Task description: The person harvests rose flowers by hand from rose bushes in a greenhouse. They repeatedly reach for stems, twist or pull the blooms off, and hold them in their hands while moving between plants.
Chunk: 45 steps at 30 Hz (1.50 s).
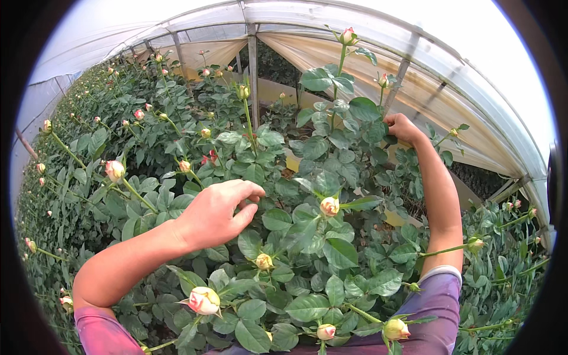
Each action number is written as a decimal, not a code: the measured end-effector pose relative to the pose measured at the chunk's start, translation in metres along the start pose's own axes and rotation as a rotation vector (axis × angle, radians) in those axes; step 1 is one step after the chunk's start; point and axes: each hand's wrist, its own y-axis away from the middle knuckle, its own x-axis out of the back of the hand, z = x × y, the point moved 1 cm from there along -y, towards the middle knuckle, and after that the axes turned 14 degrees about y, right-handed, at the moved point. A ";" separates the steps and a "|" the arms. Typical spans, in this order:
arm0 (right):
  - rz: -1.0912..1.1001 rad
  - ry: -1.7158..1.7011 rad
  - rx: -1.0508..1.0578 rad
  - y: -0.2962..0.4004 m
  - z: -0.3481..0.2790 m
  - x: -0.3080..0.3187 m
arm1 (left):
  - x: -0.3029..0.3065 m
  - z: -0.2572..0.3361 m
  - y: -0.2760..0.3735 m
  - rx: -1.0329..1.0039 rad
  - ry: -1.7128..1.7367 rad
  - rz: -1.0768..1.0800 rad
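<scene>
My left hand [217, 213] hovers over the rose leaves at the centre, fingers loosely curled and thumb a little apart from them; I see nothing in it. To its right is a pale yellow-pink rosebud [329, 206], and a larger pink-and-cream rosebud [204, 300] stands below it. My right hand [401, 128] reaches far out at the upper right, its fingers closed at a rose stem [381, 98] topped by a small pink bud [383, 80]. Leaves partly hide those fingertips. Left of that hand, a tall rose stem [341, 66] carries another bud [348, 36].
Dense rose bushes [111, 102] with many buds stretch away on the left. A greenhouse post [253, 75] and draped plastic sheeting [461, 120] stand behind the plants. A budded stem [443, 251] crosses my right forearm. More buds [396, 329] stand close to my body.
</scene>
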 end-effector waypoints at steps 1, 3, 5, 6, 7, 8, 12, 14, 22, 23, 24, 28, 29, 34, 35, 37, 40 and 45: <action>0.029 -0.016 0.023 -0.001 0.010 -0.004 | 0.004 0.001 -0.004 0.100 0.147 0.070; 0.064 -0.027 0.049 0.002 0.009 -0.013 | 0.009 -0.016 -0.014 0.208 0.371 0.258; 0.084 -0.026 0.067 0.011 0.002 -0.019 | 0.020 -0.021 -0.028 0.191 0.475 0.407; 0.098 0.002 0.058 0.019 -0.029 -0.026 | 0.025 -0.027 -0.033 0.168 0.532 0.466; 0.096 0.004 0.061 0.025 -0.032 -0.026 | 0.026 -0.032 -0.047 0.086 0.519 0.482; 0.087 0.002 0.071 0.026 -0.037 -0.029 | 0.025 -0.044 -0.062 0.046 0.466 0.497; 0.127 0.021 0.176 0.028 -0.035 -0.033 | 0.031 -0.048 -0.102 0.265 -0.104 0.308; 0.111 -0.046 0.191 0.029 -0.031 -0.036 | 0.032 -0.060 -0.104 0.294 -0.298 0.248; -0.278 -0.700 -0.297 0.076 -0.012 -0.064 | 0.036 -0.045 -0.065 0.275 0.095 -0.040; -0.337 -0.741 -0.329 0.084 -0.005 -0.065 | 0.034 -0.037 -0.062 0.298 0.180 -0.089; -0.139 -0.714 -0.403 0.086 -0.013 -0.069 | 0.036 -0.033 -0.055 0.331 0.262 -0.124; 1.176 0.086 0.038 0.128 -0.077 -0.027 | 0.031 -0.033 -0.039 0.429 0.438 -0.184; 1.478 0.314 0.172 0.143 -0.106 -0.019 | 0.029 -0.034 -0.037 0.461 0.468 -0.184; 0.055 -0.625 0.429 0.190 -0.276 -0.041 | 0.020 -0.052 -0.030 0.581 0.728 -0.165; -0.195 -0.590 0.426 0.191 -0.297 -0.049 | 0.017 -0.051 -0.029 0.598 0.788 -0.156; -0.276 -0.547 0.454 0.181 -0.310 -0.072 | 0.010 -0.045 -0.031 0.620 0.898 -0.141; -0.312 -0.078 0.549 0.169 -0.325 -0.089 | -0.007 -0.042 -0.023 0.611 1.119 -0.079; -0.256 0.021 0.494 0.167 -0.326 -0.099 | -0.043 -0.057 0.018 0.590 1.016 0.300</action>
